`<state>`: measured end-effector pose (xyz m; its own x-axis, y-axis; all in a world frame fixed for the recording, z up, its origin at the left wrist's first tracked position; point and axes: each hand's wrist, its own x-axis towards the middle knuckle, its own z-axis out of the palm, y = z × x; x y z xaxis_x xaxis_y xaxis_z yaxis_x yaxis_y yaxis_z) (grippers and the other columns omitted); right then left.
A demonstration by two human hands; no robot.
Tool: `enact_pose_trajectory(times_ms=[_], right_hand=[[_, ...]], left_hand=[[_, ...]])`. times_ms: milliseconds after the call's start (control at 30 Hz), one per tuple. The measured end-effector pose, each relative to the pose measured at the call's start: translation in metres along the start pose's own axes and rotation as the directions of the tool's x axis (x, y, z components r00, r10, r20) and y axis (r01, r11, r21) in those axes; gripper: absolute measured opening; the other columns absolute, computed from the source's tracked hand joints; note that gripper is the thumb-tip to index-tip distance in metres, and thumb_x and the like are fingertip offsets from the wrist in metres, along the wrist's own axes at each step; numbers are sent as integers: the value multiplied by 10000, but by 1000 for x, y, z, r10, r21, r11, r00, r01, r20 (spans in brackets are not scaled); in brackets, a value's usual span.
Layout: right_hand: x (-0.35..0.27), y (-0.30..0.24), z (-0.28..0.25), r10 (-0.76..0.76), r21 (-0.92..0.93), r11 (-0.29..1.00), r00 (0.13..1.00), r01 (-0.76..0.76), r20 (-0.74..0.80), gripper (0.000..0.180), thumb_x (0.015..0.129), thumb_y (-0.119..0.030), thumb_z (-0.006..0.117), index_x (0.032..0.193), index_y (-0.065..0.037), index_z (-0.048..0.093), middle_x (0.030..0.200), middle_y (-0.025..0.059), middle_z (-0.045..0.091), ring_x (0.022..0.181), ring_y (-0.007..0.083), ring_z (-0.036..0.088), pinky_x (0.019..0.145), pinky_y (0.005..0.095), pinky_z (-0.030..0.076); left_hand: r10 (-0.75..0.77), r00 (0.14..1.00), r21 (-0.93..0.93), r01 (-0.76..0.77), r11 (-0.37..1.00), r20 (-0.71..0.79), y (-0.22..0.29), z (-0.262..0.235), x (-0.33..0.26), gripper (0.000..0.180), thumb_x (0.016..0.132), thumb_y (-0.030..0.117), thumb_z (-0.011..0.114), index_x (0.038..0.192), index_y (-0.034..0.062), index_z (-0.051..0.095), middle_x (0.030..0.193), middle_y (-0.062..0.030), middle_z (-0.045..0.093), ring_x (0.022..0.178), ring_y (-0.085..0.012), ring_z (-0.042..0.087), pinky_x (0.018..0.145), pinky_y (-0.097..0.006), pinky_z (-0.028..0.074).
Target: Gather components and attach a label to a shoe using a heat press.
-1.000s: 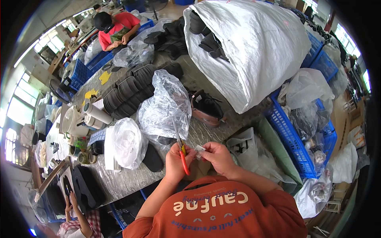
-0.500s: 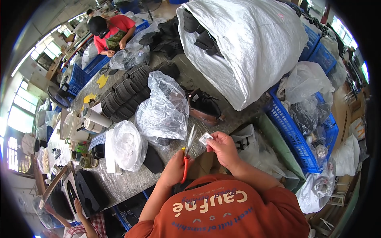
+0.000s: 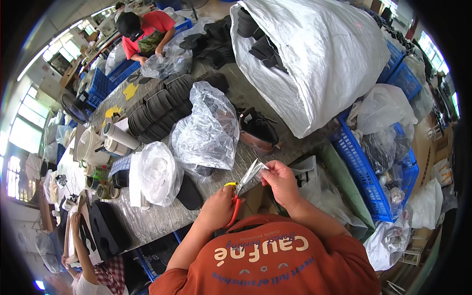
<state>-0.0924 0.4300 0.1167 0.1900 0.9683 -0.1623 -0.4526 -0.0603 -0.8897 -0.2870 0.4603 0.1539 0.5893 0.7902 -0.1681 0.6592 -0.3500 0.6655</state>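
Scissors with red and yellow handles [image 3: 233, 202] sit in the left hand [image 3: 216, 209], whose fingers are curled closed around the handles, and the blades point up toward a small clear plastic packet [image 3: 251, 173]. The right hand [image 3: 281, 182] pinches this packet at its right end between thumb and fingertips, and holds it in the air above the near edge of the grey desk [image 3: 162, 219], just in front of the person's chest. The packet looks very light, thin and limp, and probably slippery, so it seems best to grip it firmly close to the end and keep it stretched. On the desk behind lie a crumpled transparent plastic bag [image 3: 206, 130], a black and brown shoe [image 3: 258, 130] and a big white woven sack [image 3: 319, 59]. A blue plastic crate [image 3: 361, 169] stands at the right.
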Motion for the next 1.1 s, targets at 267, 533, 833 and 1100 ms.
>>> enact_pose_trajectory(times_ms=[267, 533, 833, 1100], right_hand=[[2, 2, -3, -41, 15, 999, 999, 41, 20, 40, 869, -42, 564, 885, -9, 548, 760, 15, 580, 658, 65, 528, 596, 204, 434], [2, -7, 0, 19, 64, 998, 999, -22, 43, 41, 860, -36, 568, 879, -9, 543, 707, 37, 575, 583, 90, 542, 560, 212, 443], [4, -3, 4, -314, -193, 932, 950, 308, 3, 52, 818, 16, 591, 858, -5, 565, 822, 72, 592, 712, 134, 608, 611, 251, 496], [-6, -15, 14, -668, -648, 239, 607, 723, 431, 198, 679, 54, 672, 848, -15, 594, 942, 122, 590, 782, 277, 614, 650, 322, 510]], left_hand=[[4, 1000, -20, -4, 1000, -4, -1, -2, 4, 314, 814, 250, 620, 841, -22, 464, 770, -248, 563, 777, -448, 535, 633, -456, 416], [-139, 990, -519, 130, 845, 23, -6, -4, 14, 271, 842, 206, 628, 976, -19, 556, 722, -10, 559, 666, -66, 508, 597, -228, 436], [-249, 964, -772, 224, 595, 88, 14, -10, 16, 220, 828, 156, 628, 948, -17, 561, 696, -34, 564, 634, -99, 532, 577, -236, 421], [-184, 983, -948, 75, 309, 18, 15, -3, 28, 167, 824, 80, 626, 918, -19, 528, 744, -63, 595, 660, -130, 603, 572, -226, 462]])
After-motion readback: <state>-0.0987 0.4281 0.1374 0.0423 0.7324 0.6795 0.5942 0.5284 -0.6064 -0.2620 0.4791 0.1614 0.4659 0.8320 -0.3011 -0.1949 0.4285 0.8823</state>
